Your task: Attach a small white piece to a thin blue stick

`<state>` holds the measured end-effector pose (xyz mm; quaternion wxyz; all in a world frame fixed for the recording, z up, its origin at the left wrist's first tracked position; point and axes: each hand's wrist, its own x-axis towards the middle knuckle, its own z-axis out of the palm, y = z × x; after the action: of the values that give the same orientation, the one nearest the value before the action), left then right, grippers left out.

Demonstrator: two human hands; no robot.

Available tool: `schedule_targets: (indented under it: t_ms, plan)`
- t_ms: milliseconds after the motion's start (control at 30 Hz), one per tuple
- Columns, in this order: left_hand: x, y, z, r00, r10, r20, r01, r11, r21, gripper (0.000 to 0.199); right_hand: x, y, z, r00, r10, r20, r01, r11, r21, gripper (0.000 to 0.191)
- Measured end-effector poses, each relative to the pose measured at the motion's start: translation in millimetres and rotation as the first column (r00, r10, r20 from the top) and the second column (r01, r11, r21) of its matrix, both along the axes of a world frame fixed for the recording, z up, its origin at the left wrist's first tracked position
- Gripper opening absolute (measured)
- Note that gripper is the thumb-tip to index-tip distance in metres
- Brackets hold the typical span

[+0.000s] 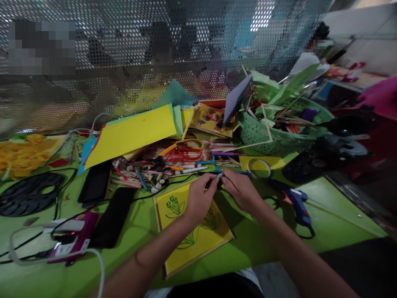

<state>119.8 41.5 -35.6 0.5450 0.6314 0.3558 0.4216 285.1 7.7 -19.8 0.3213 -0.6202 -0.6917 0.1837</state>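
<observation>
My left hand [201,194] and my right hand [243,190] meet above the far edge of a framed yellow board. Between their pinched fingertips is a small grey-blue piece [220,176], mostly covered, so its kind is unclear. Green flower drawings mark the yellow board [194,261], which lies under my left hand and forearm inside a thin wooden frame. Several pebbles [159,181] lie to the left of my hands. A dark blue glue gun [298,203] rests on its side to the right of my right hand.
Yellow paper sheets [136,132], scissors [189,149] and sticks crowd the back. A green basket [260,134] stands back right, near a tape roll [259,168]. Phones [114,217], a purple power strip [74,236] and cables lie left. Another person [305,64] is far right.
</observation>
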Motion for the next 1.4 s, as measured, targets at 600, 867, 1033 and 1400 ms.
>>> schedule_targets:
  t_ms: [600,867,1033,1400]
  plan:
    - [-4,2,-6.2,0.998,0.022,-0.065,-0.018,0.998,0.066,0.022,0,-1,-7.1,0.996,0.060,-0.069,-0.058,0.998,0.020,0.030]
    - [-2,1,-9.4,0.997,0.025,-0.070,-0.021,0.998,0.059,0.021,0,0,-13.2,0.994,0.028,-0.110,-0.026,0.999,0.024,0.028]
    - [-1,6,-7.9,0.999,0.019,-0.047,-0.018,1.000,0.008,0.026,-1,-2,-10.3,0.976,0.072,-0.204,-0.064,0.997,0.047,0.030]
    - [-4,6,-12.1,0.996,0.029,-0.083,-0.025,0.999,0.045,0.025,-4,3,-16.9,1.000,-0.005,0.005,0.005,1.000,0.031,0.025]
